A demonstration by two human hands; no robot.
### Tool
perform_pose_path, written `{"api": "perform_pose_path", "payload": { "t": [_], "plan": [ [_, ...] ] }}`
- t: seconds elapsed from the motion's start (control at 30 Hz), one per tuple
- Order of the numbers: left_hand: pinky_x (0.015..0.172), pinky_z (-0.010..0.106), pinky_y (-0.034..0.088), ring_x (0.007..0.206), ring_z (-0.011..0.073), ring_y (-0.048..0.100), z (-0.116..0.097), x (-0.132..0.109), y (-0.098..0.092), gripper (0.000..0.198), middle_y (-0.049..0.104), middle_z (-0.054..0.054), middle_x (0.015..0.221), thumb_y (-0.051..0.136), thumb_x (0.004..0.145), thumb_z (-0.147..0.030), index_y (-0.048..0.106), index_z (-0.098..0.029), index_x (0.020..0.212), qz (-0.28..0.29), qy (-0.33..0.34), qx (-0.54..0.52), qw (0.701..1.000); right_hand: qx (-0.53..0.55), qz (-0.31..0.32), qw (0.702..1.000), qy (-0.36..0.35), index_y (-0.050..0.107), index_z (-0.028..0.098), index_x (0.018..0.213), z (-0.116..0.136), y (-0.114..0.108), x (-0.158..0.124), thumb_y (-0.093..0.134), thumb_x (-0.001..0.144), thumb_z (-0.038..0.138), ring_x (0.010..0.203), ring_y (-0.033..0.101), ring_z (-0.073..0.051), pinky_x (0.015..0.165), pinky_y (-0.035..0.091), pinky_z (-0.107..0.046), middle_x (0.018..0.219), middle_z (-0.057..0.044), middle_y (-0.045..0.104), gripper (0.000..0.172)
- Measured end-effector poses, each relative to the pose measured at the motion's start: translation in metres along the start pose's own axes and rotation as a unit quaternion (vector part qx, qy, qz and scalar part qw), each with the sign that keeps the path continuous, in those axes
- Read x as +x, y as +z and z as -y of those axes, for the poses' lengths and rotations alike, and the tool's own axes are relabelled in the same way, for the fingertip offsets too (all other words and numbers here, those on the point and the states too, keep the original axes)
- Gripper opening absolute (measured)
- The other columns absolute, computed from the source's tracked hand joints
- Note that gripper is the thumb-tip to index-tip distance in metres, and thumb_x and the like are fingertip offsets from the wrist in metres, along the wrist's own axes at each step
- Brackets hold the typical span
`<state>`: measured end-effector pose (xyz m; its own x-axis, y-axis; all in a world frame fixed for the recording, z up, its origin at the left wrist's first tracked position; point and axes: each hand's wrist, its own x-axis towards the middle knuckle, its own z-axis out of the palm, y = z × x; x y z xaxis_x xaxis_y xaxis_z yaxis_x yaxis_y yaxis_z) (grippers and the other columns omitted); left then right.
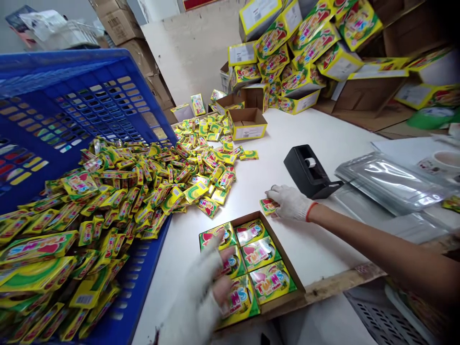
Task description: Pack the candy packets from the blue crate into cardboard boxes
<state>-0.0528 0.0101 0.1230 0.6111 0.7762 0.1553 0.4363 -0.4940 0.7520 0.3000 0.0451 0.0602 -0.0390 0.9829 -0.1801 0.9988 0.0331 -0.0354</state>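
A brown cardboard tray (283, 254) at the table's front edge holds several small yellow-green packs printed "TWINS", in two columns. My left hand (201, 282), in a white glove with bare fingertips, is over the tray's left column, blurred, its fingers apart above the packs. Beyond the tray, my right hand (291, 202), in a white glove with an orange cuff, has its fingers on a small pack (269, 206) lying on the white table. Part of that pack is hidden beneath the fingers.
A blue crate (151, 273) lies tipped at left, spilling many packs (143, 177). A black tape dispenser (309, 172) and clear plastic sheets (391, 182) are at right. Display boxes (305, 52) are piled behind, with an open box (247, 130) before them.
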Motion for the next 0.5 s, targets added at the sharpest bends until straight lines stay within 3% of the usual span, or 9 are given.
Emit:
{"api": "perform_pose_path", "payload": {
  "t": [0.07,0.1,0.2,0.3,0.43,0.5],
  "plan": [
    [0.109,0.043,0.043,0.127,0.026,0.054,0.011,0.026,-0.015,0.035,0.059,0.006,0.137,0.05,0.093,-0.042,0.065,-0.028,0.121,-0.069,-0.095,-0.018,0.993,0.017,-0.007,1.0,0.002,0.059,0.015,0.123,-0.001,0.001,-0.002,0.061,0.082,0.039,0.114,0.055,-0.029,0.092,0.042,-0.035,0.124,-0.015,0.058,0.048],
    [0.108,0.042,0.044,0.125,0.0253,0.056,0.021,0.042,-0.019,0.035,0.063,0.007,0.131,0.05,0.093,-0.041,0.065,-0.026,0.121,-0.073,-0.096,-0.014,0.993,0.024,-0.004,1.0,0.004,0.061,0.015,0.12,-0.001,0.001,-0.002,0.059,0.083,0.034,0.113,0.056,-0.029,0.091,0.042,-0.035,0.121,-0.015,0.06,0.041],
    [0.094,0.037,0.052,0.101,0.0216,0.066,0.061,0.093,-0.021,0.03,0.072,0.008,0.108,0.044,0.093,-0.028,0.068,-0.02,0.111,-0.019,-0.048,0.071,0.996,0.041,0.019,0.999,0.022,0.065,0.016,0.108,-0.004,0.004,0.003,0.06,0.078,0.028,0.099,0.063,-0.028,0.079,0.043,-0.035,0.109,-0.014,0.064,0.032],
    [0.101,0.038,0.046,0.106,0.0217,0.062,0.095,0.133,-0.01,0.028,0.069,0.008,0.114,0.051,0.084,-0.014,0.07,-0.022,0.104,0.041,-0.006,0.12,0.992,0.045,0.029,0.997,0.047,0.066,0.015,0.1,-0.004,0.007,0.005,0.064,0.073,0.031,0.094,0.063,-0.029,0.075,0.043,-0.034,0.103,-0.015,0.063,0.031],
    [0.104,0.047,0.039,0.106,0.0262,0.059,0.108,0.163,-0.001,0.035,0.065,0.011,0.117,0.056,0.079,-0.01,0.068,-0.022,0.11,0.087,0.005,0.162,0.983,0.068,0.01,0.995,0.066,0.064,0.016,0.096,-0.002,0.012,-0.002,0.063,0.073,0.03,0.093,0.062,-0.027,0.076,0.042,-0.033,0.104,-0.014,0.062,0.027],
    [0.101,0.047,0.04,0.101,0.027,0.06,0.108,0.171,-0.003,0.024,0.066,0.012,0.107,0.059,0.078,-0.011,0.069,-0.02,0.099,0.092,-0.006,0.171,0.981,0.127,0.009,0.988,0.086,0.061,0.017,0.1,-0.004,0.015,-0.006,0.058,0.077,0.026,0.09,0.062,-0.025,0.075,0.043,-0.032,0.103,-0.012,0.064,0.025]
  ]
}}
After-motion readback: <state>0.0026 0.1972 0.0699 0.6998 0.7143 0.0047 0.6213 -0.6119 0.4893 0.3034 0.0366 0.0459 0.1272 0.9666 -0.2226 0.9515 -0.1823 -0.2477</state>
